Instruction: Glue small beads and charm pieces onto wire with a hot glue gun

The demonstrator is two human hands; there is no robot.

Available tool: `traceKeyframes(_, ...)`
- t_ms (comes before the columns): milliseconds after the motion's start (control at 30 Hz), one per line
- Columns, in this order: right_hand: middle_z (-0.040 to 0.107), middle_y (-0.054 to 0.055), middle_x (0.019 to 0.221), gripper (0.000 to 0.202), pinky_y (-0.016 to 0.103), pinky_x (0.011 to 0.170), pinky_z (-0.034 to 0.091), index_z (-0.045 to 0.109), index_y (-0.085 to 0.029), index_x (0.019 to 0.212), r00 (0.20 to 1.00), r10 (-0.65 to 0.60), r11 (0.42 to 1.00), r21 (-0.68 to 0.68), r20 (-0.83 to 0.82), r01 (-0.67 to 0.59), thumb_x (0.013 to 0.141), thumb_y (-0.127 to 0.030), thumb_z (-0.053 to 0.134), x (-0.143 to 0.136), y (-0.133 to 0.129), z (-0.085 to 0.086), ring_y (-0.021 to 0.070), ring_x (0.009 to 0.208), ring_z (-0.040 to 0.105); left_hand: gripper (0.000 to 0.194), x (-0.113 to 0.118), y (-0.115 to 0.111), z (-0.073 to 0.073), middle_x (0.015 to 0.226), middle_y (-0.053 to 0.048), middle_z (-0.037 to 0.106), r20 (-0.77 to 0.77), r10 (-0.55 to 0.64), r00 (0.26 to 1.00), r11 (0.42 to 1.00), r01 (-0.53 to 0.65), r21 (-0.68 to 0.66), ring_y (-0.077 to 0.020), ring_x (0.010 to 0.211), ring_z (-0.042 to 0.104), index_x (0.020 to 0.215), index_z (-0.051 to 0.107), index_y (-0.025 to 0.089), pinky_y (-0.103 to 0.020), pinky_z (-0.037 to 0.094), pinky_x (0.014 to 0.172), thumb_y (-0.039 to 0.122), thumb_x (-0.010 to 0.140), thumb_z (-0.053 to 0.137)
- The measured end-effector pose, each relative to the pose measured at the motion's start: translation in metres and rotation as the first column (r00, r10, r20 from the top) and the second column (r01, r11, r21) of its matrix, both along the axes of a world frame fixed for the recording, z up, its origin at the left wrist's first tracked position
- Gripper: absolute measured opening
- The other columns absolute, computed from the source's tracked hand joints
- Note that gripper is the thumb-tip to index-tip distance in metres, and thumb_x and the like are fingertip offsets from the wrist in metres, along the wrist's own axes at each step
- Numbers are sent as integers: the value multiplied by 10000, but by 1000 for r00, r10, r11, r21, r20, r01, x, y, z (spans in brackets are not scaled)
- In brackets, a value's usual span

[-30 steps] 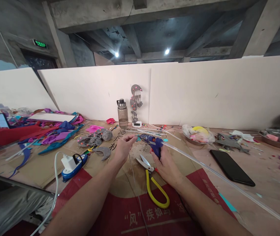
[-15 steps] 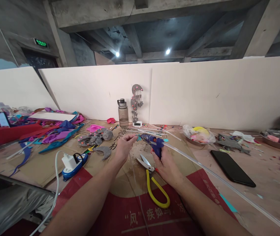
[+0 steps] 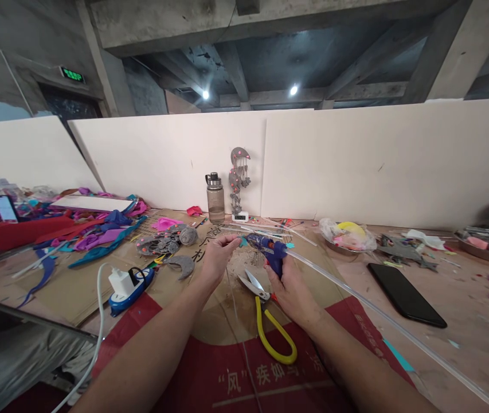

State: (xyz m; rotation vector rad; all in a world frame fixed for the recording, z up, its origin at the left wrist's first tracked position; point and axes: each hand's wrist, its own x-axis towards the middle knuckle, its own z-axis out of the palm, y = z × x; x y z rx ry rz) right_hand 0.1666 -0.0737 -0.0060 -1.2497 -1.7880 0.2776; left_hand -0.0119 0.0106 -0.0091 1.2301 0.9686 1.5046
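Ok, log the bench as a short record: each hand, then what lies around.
left hand: pinching a small teal piece
right hand: gripping a blue glue gun
glue stick: long, clear, leaving the gun's rear
scissors: yellow-handled, lying close by the right hand
black phone: lying farther right
bottle: standing at the back, before a white board

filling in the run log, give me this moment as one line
left hand: pinching teal piece | right hand: holding glue gun, tip towards teal piece | scissors: unheld, blades parted
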Motion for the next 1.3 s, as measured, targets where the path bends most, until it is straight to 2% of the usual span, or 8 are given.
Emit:
traceKeyframes(200, 618, 144, 1075, 301, 454, 892, 464, 458, -168, 1137, 999, 34, 999, -9, -5, -34, 921, -363, 382, -1, 0, 0, 263, 989, 594, 338, 0, 0, 0, 578, 35, 527, 10, -3, 1000, 1000, 3, -3, -26, 434, 263, 811, 703, 130, -205, 154, 427, 397, 615, 768)
traceKeyframes(467, 615, 144, 1092, 327, 446, 895, 463, 453, -170, 1171, 1000, 18, 1000, 22, -19, -17, 921, -371, 389, 0, 0, 0, 263, 1010, 593, 355, 1, -2, 2, 605, 30, 549, 16, -4, 1000, 1000, 4, -4, -25, 438, 267, 807, 705, 126, -209, 164, 429, 405, 600, 776)
traceKeyframes(667, 616, 150, 1068, 318, 453, 893, 463, 466, -161, 1131, 1000, 3, 1000, -6, -13, -3, 920, -381, 376, 0, -1, 1, 266, 993, 595, 345, 1, -3, 4, 596, 33, 542, 21, -12, 1000, 1000, 12, -8, -24, 432, 259, 792, 703, 129, -210, 158, 426, 402, 593, 776)
traceKeyframes(1067, 615, 146, 1092, 325, 438, 899, 464, 459, -164, 1157, 999, 41, 999, 2, -11, -41, 925, -376, 377, 0, -1, 0, 256, 1007, 594, 351, 2, -4, 5, 611, 24, 566, 20, -16, 1000, 1000, 17, -8, -25, 442, 260, 803, 717, 127, -212, 154, 435, 395, 584, 779)
traceKeyframes(1300, 603, 158, 1113, 348, 462, 930, 445, 446, -156, 1177, 999, 45, 999, -2, -5, -45, 926, -385, 369, 1, -2, 0, 270, 1074, 571, 353, 0, 0, 1, 592, 23, 558, -8, -20, 1000, 1000, 20, -3, -29, 433, 262, 827, 728, 135, -215, 142, 430, 405, 602, 770)
